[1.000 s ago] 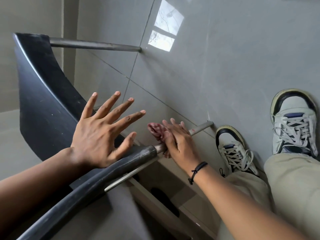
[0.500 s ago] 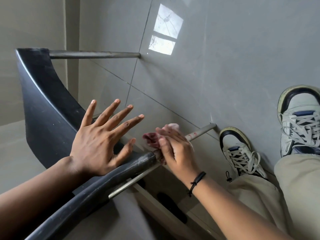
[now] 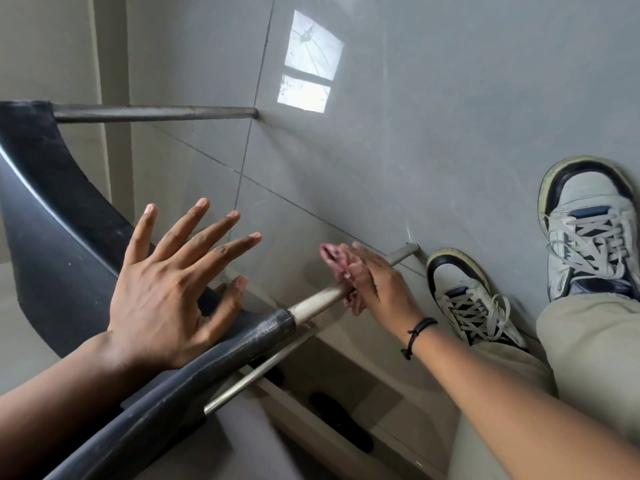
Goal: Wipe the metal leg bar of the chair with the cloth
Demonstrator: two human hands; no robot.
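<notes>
Running from frame centre up-right toward the tiled floor (image 3: pixel 433 140), the metal leg bar (image 3: pixel 317 303) carries the pink cloth (image 3: pixel 337 263), clamped around it by the right hand (image 3: pixel 375 285). Fingers spread, the left hand (image 3: pixel 166 292) presses the black chair (image 3: pixel 52 244).

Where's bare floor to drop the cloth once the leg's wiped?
Open tiled floor between the far leg bar and the shoes. Crowded near the wiped leg bar: right hand with the cloth, left hand on the chair seat.
</notes>
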